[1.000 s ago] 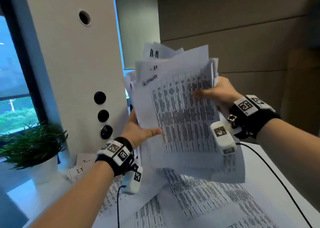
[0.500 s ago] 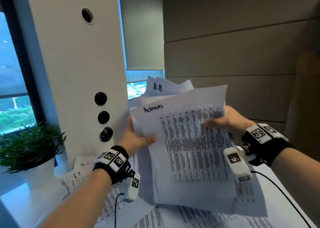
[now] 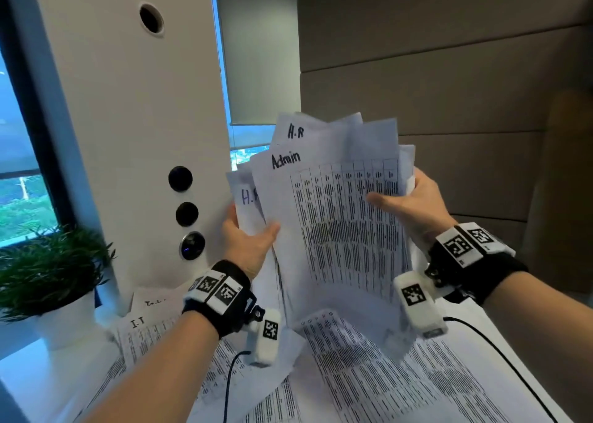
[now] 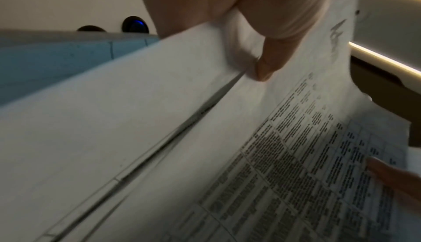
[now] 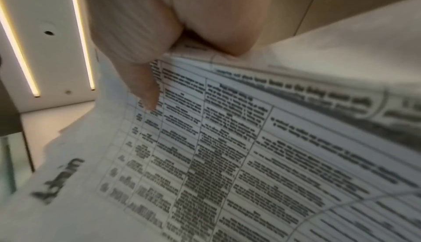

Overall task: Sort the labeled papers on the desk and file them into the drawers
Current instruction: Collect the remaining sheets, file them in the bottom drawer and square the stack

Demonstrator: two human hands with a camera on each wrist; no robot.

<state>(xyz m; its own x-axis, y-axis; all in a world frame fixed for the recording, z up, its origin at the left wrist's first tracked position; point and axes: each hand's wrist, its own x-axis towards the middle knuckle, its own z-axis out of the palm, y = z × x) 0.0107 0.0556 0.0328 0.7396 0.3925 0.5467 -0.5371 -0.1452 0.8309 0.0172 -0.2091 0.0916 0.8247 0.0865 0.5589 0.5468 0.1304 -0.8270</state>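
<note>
I hold a loose stack of printed papers (image 3: 337, 230) upright above the desk. Its front sheet is marked "Admin" (image 3: 285, 159); sheets marked "H.R" (image 3: 295, 131) fan out behind it. My left hand (image 3: 248, 239) grips the stack's left edge, thumb on the front sheet (image 4: 227, 138). My right hand (image 3: 407, 204) grips the right edge, thumb pressed across the printed table (image 5: 227, 147). More printed sheets (image 3: 369, 374) lie spread on the desk below, and one marked "I.T" (image 3: 138, 323) lies at the left.
A white column (image 3: 128, 133) with three round black buttons stands right behind the papers. A potted green plant (image 3: 48, 275) sits at the left by the window. A beige panelled wall (image 3: 449, 85) fills the right. Black cables trail from both wrists.
The stack has come lower and more upright in my hands. The sheets have fanned, so the "Admin" label and a second "H.R" label at the left now show.
</note>
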